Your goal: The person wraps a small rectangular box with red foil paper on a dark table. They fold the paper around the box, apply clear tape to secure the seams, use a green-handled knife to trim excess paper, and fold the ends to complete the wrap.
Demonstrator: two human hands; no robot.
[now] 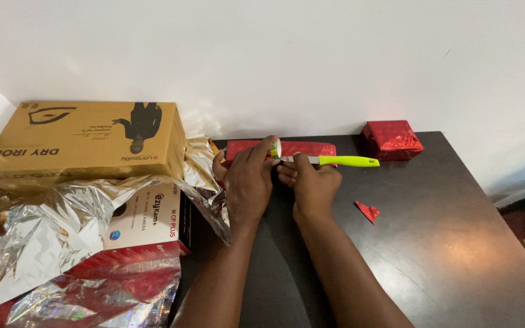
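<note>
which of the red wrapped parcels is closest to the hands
The long flat red parcel just behind the hands, beside the green-handled knife. The squarer red parcel sits farther right, at the table's back edge.

Dark brown, glossy table (432, 243). White wall (311, 54). Tan carton (86, 143) with black print. White-and-red box (150, 222). Crinkled silver foil (37, 237); red holographic wrap (101, 288) with rainbow sheen. Two shiny red parcels: long one (305, 149), small square one (392, 138). Small red scrap (367, 211). Knife (335, 161): lime-green handle, silver blade. Tape roll (276, 147): white with green and orange marks, partly hidden by left hand (247, 182).
</note>
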